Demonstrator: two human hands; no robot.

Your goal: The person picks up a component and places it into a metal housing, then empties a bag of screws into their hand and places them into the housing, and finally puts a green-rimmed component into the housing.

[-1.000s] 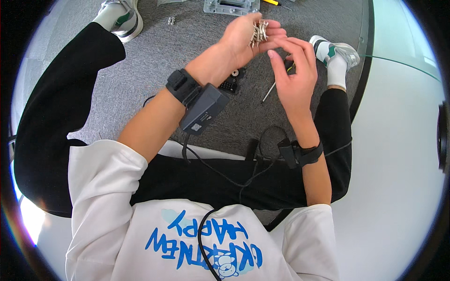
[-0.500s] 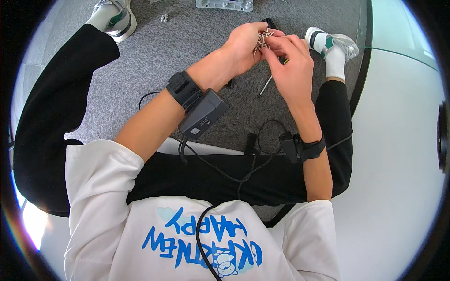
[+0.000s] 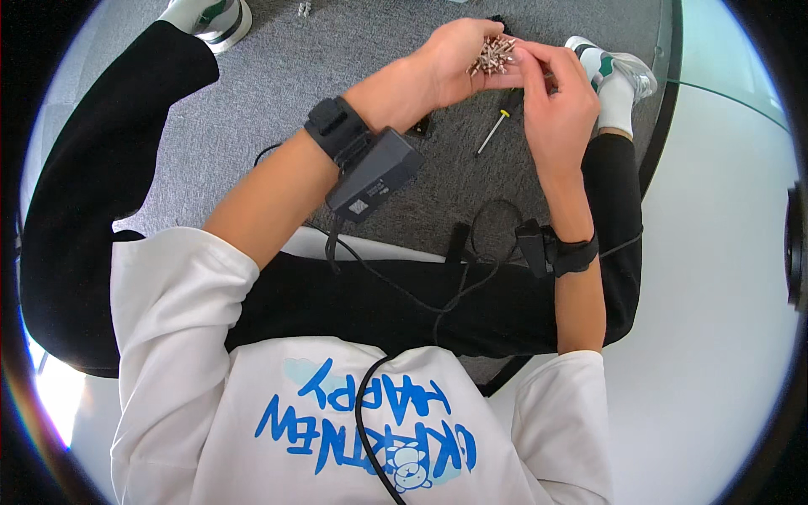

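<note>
A heap of small silvery screws (image 3: pixel 494 57) lies in the cupped palm of my left hand (image 3: pixel 454 66), which is held palm up over the carpet. My right hand (image 3: pixel 564 109) is just right of the heap, its thumb and fingertips drawn together in a pinch beside the left fingers. Whatever is between those fingertips is too small or hidden to make out. On the floor below the hands is a thin screwdriver (image 3: pixel 491 134) with a yellow part at its upper end.
Grey carpet (image 3: pixel 227 126) spreads between my legs. A few small metal pieces (image 3: pixel 304 9) lie at the far edge. A dark object (image 3: pixel 422 127) shows partly under my left wrist. Black cables (image 3: pixel 404 290) run across my lap from the wrist devices. A glass panel (image 3: pixel 724 97) stands at right.
My right hand has drawn back to the right from the screws, so the heap and the screwdriver show more fully. The left palm lies more open. The whole view has shifted slightly.
</note>
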